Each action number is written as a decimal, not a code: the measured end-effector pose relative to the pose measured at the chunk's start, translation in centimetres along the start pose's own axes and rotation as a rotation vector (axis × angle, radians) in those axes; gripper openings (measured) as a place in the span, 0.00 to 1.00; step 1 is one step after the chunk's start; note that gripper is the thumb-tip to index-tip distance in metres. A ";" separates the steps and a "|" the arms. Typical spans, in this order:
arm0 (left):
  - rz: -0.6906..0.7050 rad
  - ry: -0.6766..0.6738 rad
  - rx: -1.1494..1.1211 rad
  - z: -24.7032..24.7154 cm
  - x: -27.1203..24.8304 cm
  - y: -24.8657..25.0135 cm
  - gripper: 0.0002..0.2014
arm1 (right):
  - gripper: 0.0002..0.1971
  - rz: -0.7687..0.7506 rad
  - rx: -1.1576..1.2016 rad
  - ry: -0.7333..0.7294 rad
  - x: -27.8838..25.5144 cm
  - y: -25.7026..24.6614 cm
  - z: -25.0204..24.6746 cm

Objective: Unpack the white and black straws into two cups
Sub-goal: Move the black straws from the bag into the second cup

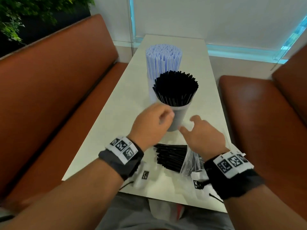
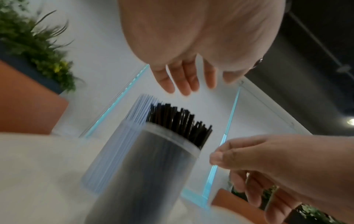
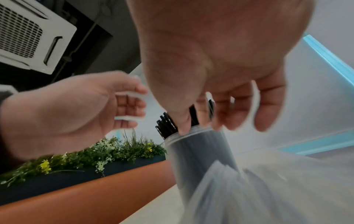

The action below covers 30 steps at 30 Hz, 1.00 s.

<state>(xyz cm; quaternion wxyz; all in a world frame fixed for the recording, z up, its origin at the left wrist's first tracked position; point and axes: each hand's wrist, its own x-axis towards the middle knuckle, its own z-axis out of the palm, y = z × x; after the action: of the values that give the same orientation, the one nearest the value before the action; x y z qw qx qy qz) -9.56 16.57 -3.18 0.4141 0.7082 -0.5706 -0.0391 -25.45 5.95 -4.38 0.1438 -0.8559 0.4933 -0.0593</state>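
A clear cup (image 1: 180,118) packed with upright black straws (image 1: 176,88) stands mid-table. Behind it a second cup holds white straws (image 1: 163,60). More black straws (image 1: 172,157) lie in a clear plastic bag (image 1: 191,161) near the table's front edge. My left hand (image 1: 166,117) hovers at the cup's left side, fingers loosely bent and holding nothing. My right hand (image 1: 189,125) is spread open at the cup's right side, also holding nothing. The left wrist view shows the cup (image 2: 149,166) below my empty left hand (image 2: 184,84). In the right wrist view my right fingers (image 3: 229,121) hang above the cup (image 3: 195,159).
The narrow white table (image 1: 126,100) runs between two brown benches, the left one (image 1: 58,90) and the right one (image 1: 259,110). A glass partition (image 1: 216,22) closes the far end. Green plants (image 1: 25,17) stand behind the left bench.
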 end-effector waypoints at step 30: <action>0.107 -0.597 0.661 3.5 -2.4 -6.7 0.19 | 0.15 0.024 0.158 -0.045 0.7 3.2 2.4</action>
<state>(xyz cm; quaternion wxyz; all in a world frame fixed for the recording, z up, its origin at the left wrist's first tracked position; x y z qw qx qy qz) -7.05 16.74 -10.69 -0.0158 0.7297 -0.6826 -0.0356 -27.19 4.31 -7.67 0.2228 -0.8370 0.4939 -0.0769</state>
